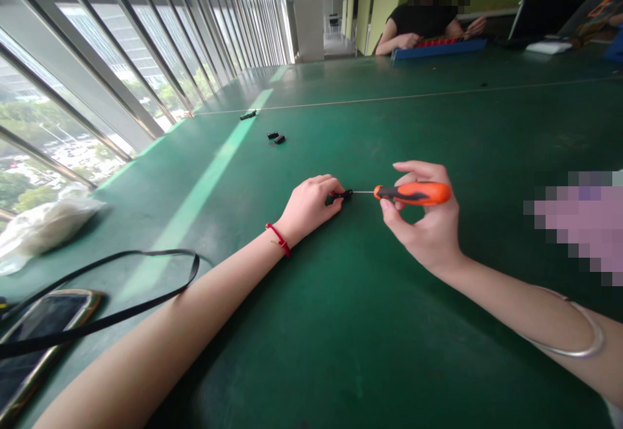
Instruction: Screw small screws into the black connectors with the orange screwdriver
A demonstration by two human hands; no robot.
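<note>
My left hand [316, 203] is closed on a small black part [346, 194], pinching it just above the green tabletop; most of it is hidden by the fingers. From the right, the thin shaft of an orange and black screwdriver [413, 193] lies level, its tip meeting the end of the black part. My right hand [431, 228] holds the screwdriver's handle between thumb and fingers, with the index finger raised over it. Farther off lie small black pieces [276, 137] close together, and another black piece [248, 115] sits behind them to the left.
A phone [43, 325] and a black strap [136, 309] lie at the near left, beside a pale plastic bag [53, 221]. A metal railing [160, 46] runs along the left. Across the table [302, 351] sits a person [423, 23] with a blue tray [438, 50].
</note>
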